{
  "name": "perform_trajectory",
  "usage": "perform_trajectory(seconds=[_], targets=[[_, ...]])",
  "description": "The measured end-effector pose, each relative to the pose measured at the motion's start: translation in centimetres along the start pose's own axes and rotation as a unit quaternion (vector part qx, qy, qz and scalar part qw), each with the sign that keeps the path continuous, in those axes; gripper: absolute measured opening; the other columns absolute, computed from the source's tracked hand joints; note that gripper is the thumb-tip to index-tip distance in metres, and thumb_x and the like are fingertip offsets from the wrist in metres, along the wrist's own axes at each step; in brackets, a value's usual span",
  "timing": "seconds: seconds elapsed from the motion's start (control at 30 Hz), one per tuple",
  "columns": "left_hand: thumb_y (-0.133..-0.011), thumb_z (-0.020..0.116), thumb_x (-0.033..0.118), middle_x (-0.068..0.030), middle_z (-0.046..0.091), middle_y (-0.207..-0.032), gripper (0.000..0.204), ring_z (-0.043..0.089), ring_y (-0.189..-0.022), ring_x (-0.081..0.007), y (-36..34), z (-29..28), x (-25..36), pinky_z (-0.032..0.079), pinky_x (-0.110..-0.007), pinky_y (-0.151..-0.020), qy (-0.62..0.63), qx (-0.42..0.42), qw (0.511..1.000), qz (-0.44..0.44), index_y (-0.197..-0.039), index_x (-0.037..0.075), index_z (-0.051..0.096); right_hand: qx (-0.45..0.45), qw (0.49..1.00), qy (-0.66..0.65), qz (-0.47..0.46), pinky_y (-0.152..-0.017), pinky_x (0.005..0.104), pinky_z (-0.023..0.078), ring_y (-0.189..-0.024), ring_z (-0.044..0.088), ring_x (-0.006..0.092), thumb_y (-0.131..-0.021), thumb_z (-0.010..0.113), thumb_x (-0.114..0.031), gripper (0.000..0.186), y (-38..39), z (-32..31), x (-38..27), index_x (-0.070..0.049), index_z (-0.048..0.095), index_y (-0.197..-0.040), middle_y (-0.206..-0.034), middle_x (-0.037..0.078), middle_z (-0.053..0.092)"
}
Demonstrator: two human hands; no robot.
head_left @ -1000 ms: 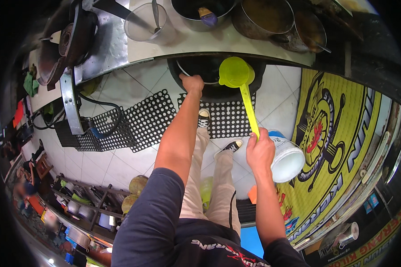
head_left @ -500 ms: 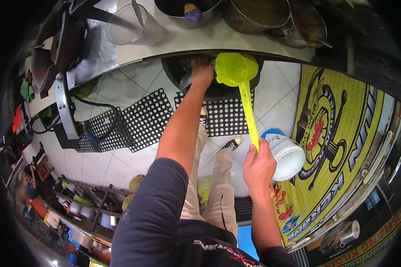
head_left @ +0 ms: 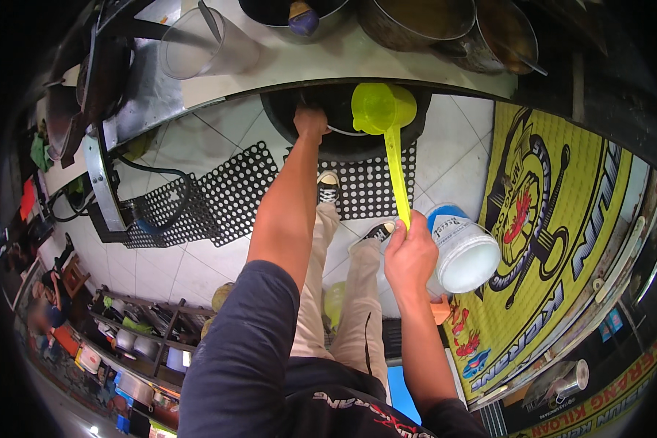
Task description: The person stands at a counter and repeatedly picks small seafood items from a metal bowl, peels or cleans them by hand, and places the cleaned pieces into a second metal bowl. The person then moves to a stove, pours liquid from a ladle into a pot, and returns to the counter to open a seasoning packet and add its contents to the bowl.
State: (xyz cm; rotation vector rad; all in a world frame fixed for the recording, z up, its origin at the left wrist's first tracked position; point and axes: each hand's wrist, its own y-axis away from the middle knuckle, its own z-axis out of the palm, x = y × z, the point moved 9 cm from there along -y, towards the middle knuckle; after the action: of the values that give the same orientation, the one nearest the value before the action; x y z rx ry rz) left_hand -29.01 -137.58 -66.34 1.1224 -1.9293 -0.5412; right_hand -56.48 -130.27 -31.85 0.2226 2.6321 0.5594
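Note:
My right hand (head_left: 412, 252) is closed round the end of the long handle of a yellow-green plastic water dipper (head_left: 388, 109). The dipper's cup is over the right part of a large black tub (head_left: 332, 150) below the counter edge. My left arm reaches forward, and my left hand (head_left: 312, 123) is closed at the tub's left part. A thin pale curved rim or wire (head_left: 348, 133) runs from beside that hand toward the dipper. What the left fingers grip is hidden in the dark of the tub.
On the counter (head_left: 292, 71) stand a translucent pitcher (head_left: 208, 47), a pot with a purple-tipped handle (head_left: 299, 18) and more used pots (head_left: 416, 22). A white bucket (head_left: 467, 255) is on the floor at right, beside a yellow banner (head_left: 518, 292). Black perforated mats (head_left: 237, 193) cover some tiles.
My left hand has shifted slightly left, and the pale rim beside it now shows. My right hand has moved a little up and left with the dipper.

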Motion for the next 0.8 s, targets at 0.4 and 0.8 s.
perform_trajectory(seconds=[0.4,0.8], targets=[[-0.088,0.047,-0.005,-0.0205,0.057,-0.135,0.064,0.067,-0.107,-0.0367,2.3,0.9,-3.5,0.063,-0.04,-0.067,0.387,0.073,0.919,-0.029,-0.15,0.006,0.036,0.013,0.998,0.052,-0.026,-0.069,0.0524,0.051,-0.081,0.066,0.0438,-0.094,0.059,-0.009,0.023,-1.5,1.3,0.0,-0.004,0.058,-0.117,-0.095,0.021,0.068],[-0.09,0.04,-0.01,-0.0161,0.059,-0.129,0.057,0.068,-0.097,-0.0325,3.0,-0.5,-1.6,0.061,-0.04,-0.066,0.468,0.013,0.878,-0.103,-0.142,0.014,0.04,0.009,0.998,0.052,-0.03,-0.071,0.0513,0.051,-0.085,0.066,0.0418,-0.093,0.06,-0.009,0.023,-1.1,1.8,-1.7,-0.005,0.06,-0.116,-0.098,0.018,0.068]])
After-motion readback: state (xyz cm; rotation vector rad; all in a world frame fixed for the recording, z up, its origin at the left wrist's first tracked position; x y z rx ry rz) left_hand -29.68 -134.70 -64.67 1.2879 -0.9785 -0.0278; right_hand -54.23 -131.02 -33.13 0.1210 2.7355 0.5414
